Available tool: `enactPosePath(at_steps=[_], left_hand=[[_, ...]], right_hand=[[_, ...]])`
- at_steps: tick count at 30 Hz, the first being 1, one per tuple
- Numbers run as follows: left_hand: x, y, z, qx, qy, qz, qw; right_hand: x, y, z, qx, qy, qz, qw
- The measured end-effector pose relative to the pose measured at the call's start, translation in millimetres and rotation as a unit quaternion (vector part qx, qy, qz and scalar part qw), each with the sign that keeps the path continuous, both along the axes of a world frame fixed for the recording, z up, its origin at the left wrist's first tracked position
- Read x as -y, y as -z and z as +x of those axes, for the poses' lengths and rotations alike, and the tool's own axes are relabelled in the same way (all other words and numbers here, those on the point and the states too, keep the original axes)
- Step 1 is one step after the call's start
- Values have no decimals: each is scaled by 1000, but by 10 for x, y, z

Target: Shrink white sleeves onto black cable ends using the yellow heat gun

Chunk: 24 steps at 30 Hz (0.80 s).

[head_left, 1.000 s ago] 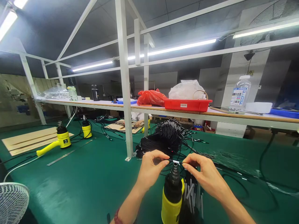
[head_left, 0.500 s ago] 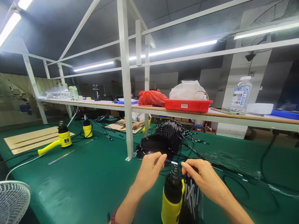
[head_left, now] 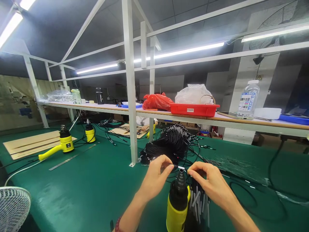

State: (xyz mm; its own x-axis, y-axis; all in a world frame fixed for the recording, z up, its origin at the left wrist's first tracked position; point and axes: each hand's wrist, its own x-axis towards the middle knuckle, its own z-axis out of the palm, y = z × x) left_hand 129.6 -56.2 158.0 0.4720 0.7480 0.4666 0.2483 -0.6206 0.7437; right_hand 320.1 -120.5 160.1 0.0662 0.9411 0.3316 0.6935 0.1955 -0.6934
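Observation:
A thin black cable with a white sleeve (head_left: 181,167) stretches between my two hands, just above the nozzle of an upright yellow and black heat gun (head_left: 178,201). My left hand (head_left: 158,174) pinches the cable on the left of the sleeve. On the other side, my right hand (head_left: 207,178) pinches it between thumb and forefinger. Beside the heat gun, partly behind it, lies a bunch of grey tube pieces (head_left: 199,199). Beyond my hands a big bundle of black cables (head_left: 164,146) rests on the green table (head_left: 91,193).
A white metal post (head_left: 130,96) rises from the table and carries a shelf with a red tray (head_left: 193,110). More yellow heat guns (head_left: 66,143) stand at the left near cardboard sheets (head_left: 31,145). A white fan (head_left: 14,207) is at lower left. Another person's hand (head_left: 145,128) shows behind the post.
My hands still hold the cable over the nozzle. The white sleeve has shifted very slightly right and up, and my left fingers have tilted a little.

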Motion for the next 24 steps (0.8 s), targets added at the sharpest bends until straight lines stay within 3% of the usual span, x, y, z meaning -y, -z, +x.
enactPosePath(at_steps=[7,12,24], left_hand=[[0,-21,18,-104,-4,-8,995],[-28,26,44,-77,-7,3,997],[-19,24,79,-16,-31,-5,999]], right_hand=[[45,-6,19,7,-9,-7,1000],[77,-22,30,27,-12,-25,999],[-28,75,27,-3,20,30,999]])
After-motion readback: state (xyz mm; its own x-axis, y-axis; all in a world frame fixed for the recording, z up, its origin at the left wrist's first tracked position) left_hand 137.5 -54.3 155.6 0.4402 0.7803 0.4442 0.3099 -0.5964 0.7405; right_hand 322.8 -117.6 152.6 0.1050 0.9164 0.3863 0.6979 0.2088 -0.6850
